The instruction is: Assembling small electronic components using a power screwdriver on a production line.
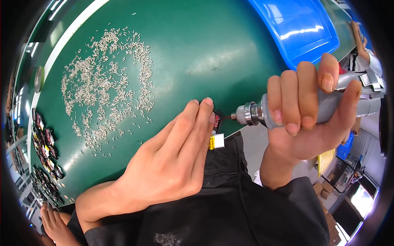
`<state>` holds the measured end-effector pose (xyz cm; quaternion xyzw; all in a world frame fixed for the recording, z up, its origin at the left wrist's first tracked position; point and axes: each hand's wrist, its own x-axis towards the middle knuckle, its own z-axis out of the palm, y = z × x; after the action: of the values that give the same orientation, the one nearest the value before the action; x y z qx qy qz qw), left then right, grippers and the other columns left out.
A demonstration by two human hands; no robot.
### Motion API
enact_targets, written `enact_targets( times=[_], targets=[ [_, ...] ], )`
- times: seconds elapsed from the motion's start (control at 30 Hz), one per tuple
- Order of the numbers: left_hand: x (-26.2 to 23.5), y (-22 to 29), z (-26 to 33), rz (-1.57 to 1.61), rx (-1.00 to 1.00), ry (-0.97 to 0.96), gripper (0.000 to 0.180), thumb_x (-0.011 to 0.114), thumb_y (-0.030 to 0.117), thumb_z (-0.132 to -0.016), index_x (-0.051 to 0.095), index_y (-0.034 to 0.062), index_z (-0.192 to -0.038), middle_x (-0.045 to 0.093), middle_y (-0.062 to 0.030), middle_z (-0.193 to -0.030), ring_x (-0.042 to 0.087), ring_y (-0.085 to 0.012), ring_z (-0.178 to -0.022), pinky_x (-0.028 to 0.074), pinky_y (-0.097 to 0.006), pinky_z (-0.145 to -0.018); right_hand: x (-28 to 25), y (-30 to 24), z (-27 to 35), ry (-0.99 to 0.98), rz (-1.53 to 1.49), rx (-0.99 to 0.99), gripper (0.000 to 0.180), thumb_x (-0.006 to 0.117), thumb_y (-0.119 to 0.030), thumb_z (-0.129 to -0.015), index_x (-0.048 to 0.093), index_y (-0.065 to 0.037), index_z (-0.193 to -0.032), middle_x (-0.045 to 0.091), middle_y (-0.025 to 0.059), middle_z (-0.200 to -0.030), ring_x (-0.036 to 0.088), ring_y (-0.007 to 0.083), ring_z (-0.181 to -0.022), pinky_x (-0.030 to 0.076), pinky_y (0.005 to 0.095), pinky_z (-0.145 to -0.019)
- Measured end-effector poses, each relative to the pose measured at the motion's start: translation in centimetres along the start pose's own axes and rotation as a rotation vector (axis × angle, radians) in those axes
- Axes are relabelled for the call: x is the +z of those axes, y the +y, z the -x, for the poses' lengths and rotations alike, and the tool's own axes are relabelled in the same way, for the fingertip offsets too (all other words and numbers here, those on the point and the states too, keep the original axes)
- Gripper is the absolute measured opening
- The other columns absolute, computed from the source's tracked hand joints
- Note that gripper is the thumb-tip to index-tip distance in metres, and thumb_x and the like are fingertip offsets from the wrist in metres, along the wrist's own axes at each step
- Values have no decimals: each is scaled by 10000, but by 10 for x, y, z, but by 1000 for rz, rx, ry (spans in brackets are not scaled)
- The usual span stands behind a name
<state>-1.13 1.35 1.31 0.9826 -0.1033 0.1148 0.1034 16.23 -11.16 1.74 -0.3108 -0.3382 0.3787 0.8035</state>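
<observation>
Two bare hands work at a green mat's [205,45] edge. Right hand [305,110] wraps closed around one grey electric screwdriver [287,110]. Left hand [172,164], fingers straight and together, pins one small red-and-black part [216,121] at the bit. Hundreds of tiny screws [106,82] lie scattered, uncountable.

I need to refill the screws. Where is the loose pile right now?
In the head view, the screws lie scattered on the green table, left of centre, beyond the left hand.
</observation>
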Motion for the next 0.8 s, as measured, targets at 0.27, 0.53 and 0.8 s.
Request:
enact_targets(
  times=[0.27, 0.53, 0.8],
  targets=[
    [7, -2, 1, 1, 8, 72, 365, 629, -32, -627, 610, -175, -961, 597, -266, -1085, 615, -340, -950, 557, -358, -723, 7, -5, -3, 22, 23, 38, 328, 367, -393, -992, 479, -93, -923, 415, -13, -551, 399, 100, -433, 369, 261, -522],
    [5, 0, 3, 2, 16, 69, 352, 633, -19, -602, 614, -178, -915, 599, -278, -1064, 611, -347, -933, 557, -365, -729, 10, 2, -3, -25, 51, 12, 305, 368, -369, -995, 457, -93, -900, 412, -17, -546, 396, 90, -432, 369, 258, -498],
    [4, -10, 3, 9, 84, 60, 366, 615, -9, -627, 602, -178, -951, 564, -284, -1139, 583, -332, -964, 550, -365, -736, 18, 7, -13, -123, 178, 41, 227, 411, -271, -980, 412, -93, -840, 380, -27, -520, 360, 76, -409, 348, 236, -454]
  ],
)
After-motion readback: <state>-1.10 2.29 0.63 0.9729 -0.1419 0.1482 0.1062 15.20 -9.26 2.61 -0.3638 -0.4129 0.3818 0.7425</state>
